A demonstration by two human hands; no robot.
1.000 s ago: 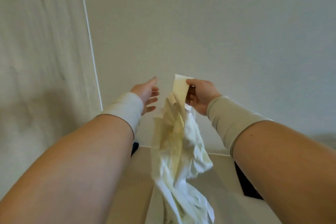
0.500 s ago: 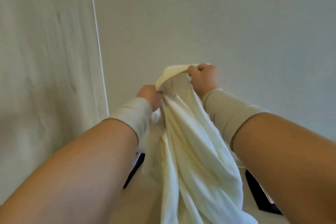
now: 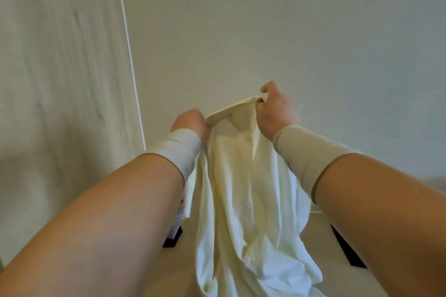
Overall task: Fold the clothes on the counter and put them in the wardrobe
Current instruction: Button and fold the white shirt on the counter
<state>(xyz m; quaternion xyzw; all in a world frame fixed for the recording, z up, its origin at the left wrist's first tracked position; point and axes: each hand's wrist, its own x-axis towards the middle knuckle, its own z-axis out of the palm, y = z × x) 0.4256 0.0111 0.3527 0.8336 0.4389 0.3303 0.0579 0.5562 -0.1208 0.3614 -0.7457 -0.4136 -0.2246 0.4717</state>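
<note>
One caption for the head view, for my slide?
Both hands, left and right, hold up a cream shirt.

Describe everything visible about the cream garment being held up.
The cream garment is a pale yellowish-white piece of thin, soft-looking woven cloth, creased and unfolded. A banded top edge, perhaps a collar or hem, is stretched between the left hand and the right hand, which both grip it. The rest hangs down between the forearms in loose folds, its lower part bunching toward the counter; whether it touches is unclear.

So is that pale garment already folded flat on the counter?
No, the cream garment hangs unfolded in the air, with the left hand and right hand gripping its top edge.
</note>
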